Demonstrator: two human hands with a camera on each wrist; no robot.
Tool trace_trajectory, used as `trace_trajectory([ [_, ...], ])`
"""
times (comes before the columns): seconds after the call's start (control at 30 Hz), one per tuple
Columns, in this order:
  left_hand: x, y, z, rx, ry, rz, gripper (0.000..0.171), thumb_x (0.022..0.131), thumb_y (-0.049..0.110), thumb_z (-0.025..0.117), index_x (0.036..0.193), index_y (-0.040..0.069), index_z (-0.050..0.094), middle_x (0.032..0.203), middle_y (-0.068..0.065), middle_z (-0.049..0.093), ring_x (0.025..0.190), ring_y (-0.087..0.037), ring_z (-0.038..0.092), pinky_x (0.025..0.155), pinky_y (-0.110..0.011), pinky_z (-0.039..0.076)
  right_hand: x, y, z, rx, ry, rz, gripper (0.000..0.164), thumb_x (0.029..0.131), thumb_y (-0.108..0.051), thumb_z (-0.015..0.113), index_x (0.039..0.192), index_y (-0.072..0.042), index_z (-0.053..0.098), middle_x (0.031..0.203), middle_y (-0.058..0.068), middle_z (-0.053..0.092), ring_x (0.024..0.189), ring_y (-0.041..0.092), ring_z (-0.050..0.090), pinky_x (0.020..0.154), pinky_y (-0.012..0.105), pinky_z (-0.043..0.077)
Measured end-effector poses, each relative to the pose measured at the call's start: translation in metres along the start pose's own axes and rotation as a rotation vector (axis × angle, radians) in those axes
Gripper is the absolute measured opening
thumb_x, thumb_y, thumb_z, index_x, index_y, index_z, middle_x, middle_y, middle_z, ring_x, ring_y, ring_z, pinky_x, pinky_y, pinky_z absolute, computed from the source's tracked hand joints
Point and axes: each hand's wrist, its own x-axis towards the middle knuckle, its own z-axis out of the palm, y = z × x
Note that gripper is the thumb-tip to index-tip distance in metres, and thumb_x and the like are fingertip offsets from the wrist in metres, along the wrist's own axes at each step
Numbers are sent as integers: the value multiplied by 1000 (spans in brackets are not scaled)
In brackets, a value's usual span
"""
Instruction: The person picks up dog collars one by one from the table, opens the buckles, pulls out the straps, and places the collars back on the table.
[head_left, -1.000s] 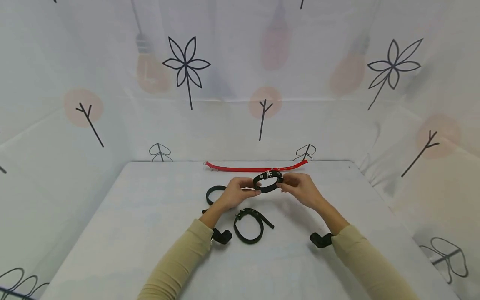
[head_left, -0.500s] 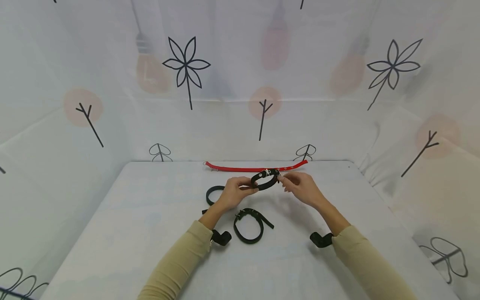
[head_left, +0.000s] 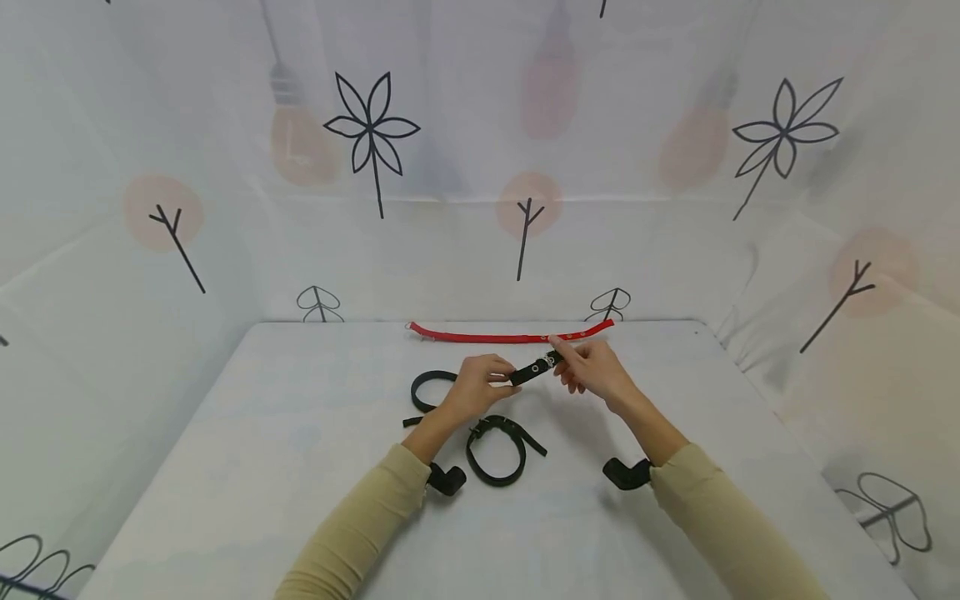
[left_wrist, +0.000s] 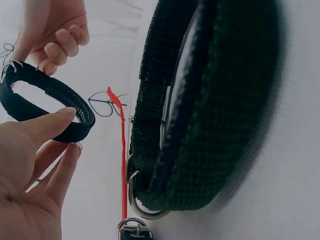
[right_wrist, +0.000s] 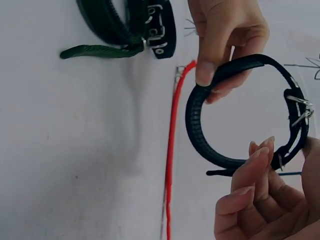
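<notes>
A black dog collar (head_left: 529, 372), buckled into a loop, is held up over the table between both hands. My left hand (head_left: 474, 387) pinches its left side between thumb and fingers. My right hand (head_left: 600, 377) holds the other end, its thumb near the silver buckle. In the right wrist view the collar (right_wrist: 193, 117) shows as a round loop with its tail sticking out beneath. A buckled dark green collar (head_left: 498, 481) lies on the table below the hands. Another dark collar (head_left: 417, 397) lies left of it, partly hidden by my left hand and wrist.
A red collar (head_left: 480, 339) lies stretched out along the back of the white table (head_left: 247, 467). Black camera mounts (head_left: 626, 473) sit at both wrists. A patterned white sheet (head_left: 450, 258) rises behind and at the sides.
The held collar has tilted, so it now appears edge-on as a slanted strap rather than an open loop. My right hand has turned, its thumb now over the buckle end. The left hand hardly moved.
</notes>
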Motion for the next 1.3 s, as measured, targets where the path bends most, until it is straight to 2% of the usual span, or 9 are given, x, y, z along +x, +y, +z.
trace_trajectory([
  [0.17,-2,3,2,131,-7,80,18,87,2,81,105,0,77,109,-9,71,104,-22,71,88,-20,55,0,-4,-1,81,-31,50,43,104,-37,60,93,2,74,69,7,65,59,18,59,56,27,49],
  [0.33,-4,3,2,93,-15,108,20,87,-2,79,106,-4,74,113,-14,70,108,-24,68,89,-23,55,-2,-7,-5,85,-77,12,34,103,-28,60,106,4,71,70,5,64,62,17,57,61,28,48],
  [0.4,-6,3,1,25,-22,77,23,88,-2,78,111,-2,74,117,-14,69,111,-23,67,90,-26,56,-4,-8,-8,27,-93,-44,33,104,-27,59,108,3,71,70,5,63,67,22,59,63,30,48],
  [0.53,-7,2,-6,-157,-3,-76,37,93,7,76,129,9,67,134,-5,63,117,-21,66,94,-31,55,-5,-10,-14,-118,-95,-193,27,105,-25,59,104,-2,73,70,6,62,71,25,57,64,34,43],
  [0.63,-5,1,-12,-201,18,-187,49,97,18,74,143,16,57,147,0,54,118,-20,66,94,-34,55,-5,-10,-14,-190,-115,-315,23,105,-23,60,97,-5,72,72,8,62,69,21,56,62,34,41],
  [0.8,-4,-5,-16,-279,-23,-253,48,101,21,68,146,9,54,140,-11,59,113,-22,69,94,-37,56,-7,-11,-13,-233,-197,-446,16,105,-20,61,97,-10,70,77,7,62,72,20,56,65,33,45],
  [0.93,-5,-11,-18,-421,-38,-278,39,103,13,64,139,-1,58,126,-17,63,110,-24,71,95,-37,55,-7,-12,-12,-236,-235,-474,12,104,-20,62,98,-13,69,82,4,64,77,22,58,68,35,49],
  [1.0,-6,-12,-19,-453,-34,-297,35,103,12,63,135,-1,60,123,-16,63,110,-24,71,96,-36,55,-8,-13,-11,-240,-226,-475,11,104,-21,63,99,-13,70,84,2,65,78,22,59,70,36,50],
  [1.3,-6,-16,-19,-571,42,-298,29,101,12,66,127,-2,62,127,-18,60,116,-25,68,96,-34,55,-8,-11,-8,-223,-53,-432,20,99,-25,70,112,-10,74,97,0,73,90,21,66,81,38,54],
])
